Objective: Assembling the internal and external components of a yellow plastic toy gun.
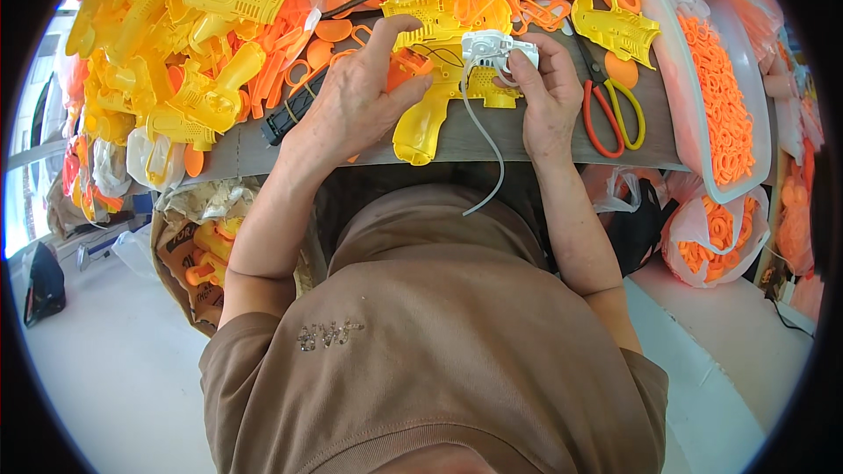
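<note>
My right hand (546, 92) pinches a small white plastic mechanism (488, 46) between thumb and fingers. From it a thin pale tube (486, 129) hangs down past the table edge. Curled around an orange plastic piece (407, 65), my left hand (356, 92) has its thumb and index finger apart; its other fingers are hidden. Thin dark wires (445, 56) show between that piece and the mechanism. Beneath both hands lies a yellow gun-shaped half shell (423, 127), its handle pointing toward me.
Yellow shells (211, 92) and orange parts are heaped at the left and back. Scissors (615, 114) with red and yellow handles lie right of my right hand. Beyond stands a translucent bin (659, 53) of orange rings (716, 105). A black tool (294, 110) lies by my left wrist.
</note>
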A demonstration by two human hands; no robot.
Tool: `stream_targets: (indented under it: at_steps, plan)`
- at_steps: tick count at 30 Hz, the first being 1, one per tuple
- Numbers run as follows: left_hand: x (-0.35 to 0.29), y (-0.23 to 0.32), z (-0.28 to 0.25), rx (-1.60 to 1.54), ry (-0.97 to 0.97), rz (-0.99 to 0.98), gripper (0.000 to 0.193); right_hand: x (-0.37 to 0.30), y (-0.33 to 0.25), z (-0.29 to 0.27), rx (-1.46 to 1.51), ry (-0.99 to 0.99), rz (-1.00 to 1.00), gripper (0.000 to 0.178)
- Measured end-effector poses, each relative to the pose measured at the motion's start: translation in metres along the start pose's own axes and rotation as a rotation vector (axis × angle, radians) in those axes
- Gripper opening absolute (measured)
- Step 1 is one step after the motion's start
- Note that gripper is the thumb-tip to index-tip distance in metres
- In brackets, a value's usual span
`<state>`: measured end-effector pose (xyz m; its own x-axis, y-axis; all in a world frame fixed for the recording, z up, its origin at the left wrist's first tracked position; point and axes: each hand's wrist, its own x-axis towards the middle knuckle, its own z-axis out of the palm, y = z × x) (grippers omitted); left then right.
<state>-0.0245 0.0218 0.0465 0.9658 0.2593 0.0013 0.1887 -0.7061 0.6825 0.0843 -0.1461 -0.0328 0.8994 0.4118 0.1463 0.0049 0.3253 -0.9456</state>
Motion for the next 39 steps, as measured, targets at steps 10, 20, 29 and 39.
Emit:
stream_targets:
  at_steps: [10,20,29,39]
  plan:
    - [0.001,-0.007,-0.001,0.034,-0.07,0.082,0.03,0.0,0.001,0.0,0.019,-0.018,-0.003,0.026]
    - [0.013,-0.001,0.002,0.094,-0.082,0.081,0.029,0.001,0.001,0.0,0.021,-0.025,0.006,0.025]
    - [0.021,0.004,0.019,0.198,0.057,-0.029,0.039,0.001,0.002,-0.001,0.024,-0.021,0.016,0.025]
    - [0.011,-0.013,0.038,0.33,0.267,0.259,0.027,0.002,0.001,-0.003,0.029,-0.018,0.039,0.025]
